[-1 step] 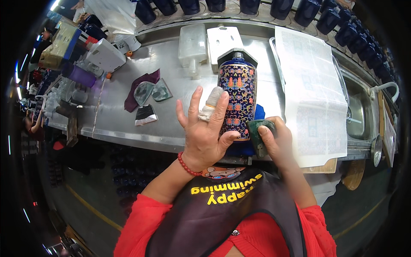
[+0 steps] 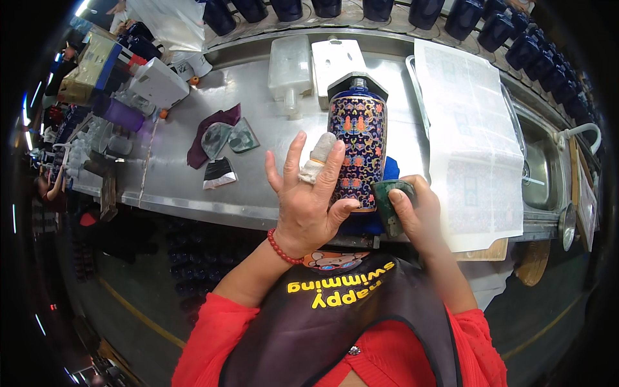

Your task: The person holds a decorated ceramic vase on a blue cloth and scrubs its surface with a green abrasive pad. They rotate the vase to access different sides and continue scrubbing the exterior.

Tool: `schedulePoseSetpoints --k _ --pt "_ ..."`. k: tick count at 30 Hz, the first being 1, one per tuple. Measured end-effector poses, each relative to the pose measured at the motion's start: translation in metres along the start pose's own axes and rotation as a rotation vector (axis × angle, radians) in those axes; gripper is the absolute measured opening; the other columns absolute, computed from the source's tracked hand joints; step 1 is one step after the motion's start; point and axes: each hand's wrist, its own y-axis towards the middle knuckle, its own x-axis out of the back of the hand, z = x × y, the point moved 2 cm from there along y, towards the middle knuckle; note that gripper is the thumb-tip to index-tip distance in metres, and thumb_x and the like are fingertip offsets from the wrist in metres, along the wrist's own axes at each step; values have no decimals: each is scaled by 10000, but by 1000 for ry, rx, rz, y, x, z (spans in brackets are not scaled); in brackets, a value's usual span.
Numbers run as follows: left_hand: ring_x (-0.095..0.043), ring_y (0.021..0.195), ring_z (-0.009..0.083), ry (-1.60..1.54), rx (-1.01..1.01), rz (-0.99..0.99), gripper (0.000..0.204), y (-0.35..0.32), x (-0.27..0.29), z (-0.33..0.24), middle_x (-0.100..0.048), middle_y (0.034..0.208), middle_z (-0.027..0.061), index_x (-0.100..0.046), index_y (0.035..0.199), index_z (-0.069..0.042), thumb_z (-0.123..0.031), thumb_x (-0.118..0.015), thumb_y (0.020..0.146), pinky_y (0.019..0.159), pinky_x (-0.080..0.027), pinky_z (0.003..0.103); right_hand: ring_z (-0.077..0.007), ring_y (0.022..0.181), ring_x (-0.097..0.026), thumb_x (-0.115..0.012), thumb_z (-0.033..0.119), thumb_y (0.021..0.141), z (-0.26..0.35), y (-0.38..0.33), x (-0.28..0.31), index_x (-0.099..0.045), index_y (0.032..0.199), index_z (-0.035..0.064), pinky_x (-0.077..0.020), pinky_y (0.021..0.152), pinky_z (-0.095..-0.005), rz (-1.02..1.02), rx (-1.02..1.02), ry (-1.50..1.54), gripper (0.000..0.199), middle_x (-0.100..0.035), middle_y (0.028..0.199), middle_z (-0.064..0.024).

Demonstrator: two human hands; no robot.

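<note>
Apron: black bib over red sleeves fills the lower centre; the forearms rise from it
Left hand: fingers spread wide, palm against the vase's left side, thumb tip on its lower front; one finger wrapped in white tape; red bead bracelet at the wrist
Right hand: closed round a dark green pad, pressed to the vase's lower right
Vase: centre of frame, upright between the two hands; dark blue with bright flower pattern, narrow neck at top; its mouth is too small to see into; its base stands on a blue block near the bench's front edge
Bench: steel, its front edge bending across mid-frame; bare metal left of the vase, up to a maroon cloth and a small scraper
Sheets: printed paper, right of the vase, overhanging the front edge
Sink: far right, beyond the sheets; contents not visible
Boxes: two pale plastic ones just behind the vase; contents unclear
Far rim: row of dark blue vases along the top
</note>
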Motion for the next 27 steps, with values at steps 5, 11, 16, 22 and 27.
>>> schedulePoseSetpoints --k 5,11,16,22,27 --pt "-349 1447 386 24 -20 26 757 -3 -9 9 -625 1408 123 -557 1485 -94 -666 -389 1018 1147 -41 723 -195 736 -646 -692 245 994 0 1 -1 -627 1017 -19 -517 678 -321 -27 42 -5 273 -683 837 -124" --pt "-358 1435 380 30 -37 25 791 4 -9 8 -629 1399 137 -532 1499 -74 -678 -383 1011 1151 -44 714 -179 738 -638 -691 247 998 -1 1 -2 -625 1021 -18 -515 677 -315 -34 52 -4 274 -679 834 -115" --pt "-356 1433 378 -21 -41 15 832 13 -11 10 -640 1380 147 -514 1509 -67 -707 -389 993 1158 -28 699 -181 736 -636 -691 247 998 -2 -1 -1 -624 1021 -17 -514 680 -315 -30 42 13 273 -679 833 -114" --pt "-319 1463 377 51 -187 65 830 34 -5 15 -666 1354 109 -549 1495 -129 -748 -412 958 1178 -2 678 -132 829 -596 -672 320 1009 -5 -4 0 -617 1070 1 -494 764 -284 13 -46 15 329 -660 889 -68" --pt "-318 1486 350 173 -279 73 819 34 3 12 -693 1315 77 -626 1425 -140 -766 -393 951 1213 26 630 -132 831 -599 -681 321 1003 -2 -4 3 -625 1067 5 -498 766 -287 29 -46 21 328 -664 889 -69"
